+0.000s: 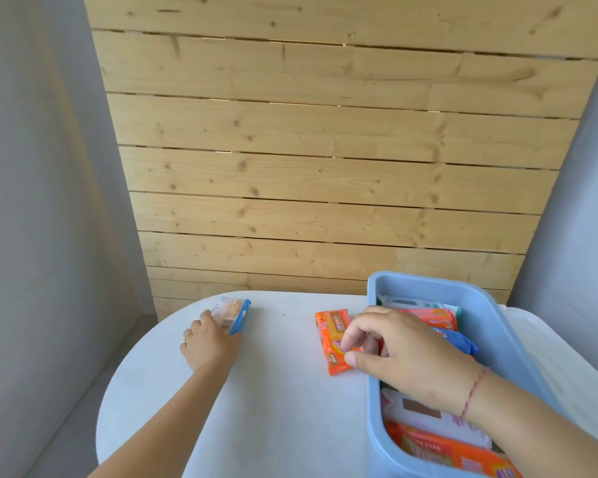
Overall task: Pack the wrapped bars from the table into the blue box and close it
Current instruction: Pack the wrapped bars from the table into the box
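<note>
An open blue box (491,322) stands on the right side of the white table (283,391), with several wrapped bars inside it. Just left of the box lies an orange wrapped bar (332,336). My right hand (401,350) reaches across the box's left rim, and its thumb and fingertips pinch the near end of that orange bar. At the table's far left a white-and-blue wrapped bar (233,315) is tilted up, with the fingers of my left hand (208,343) closed around it.
A wall of pale wooden planks (325,150) rises right behind the table. Grey walls stand on both sides. The table's rounded left edge (118,381) drops off to the floor. No lid of the box is in view.
</note>
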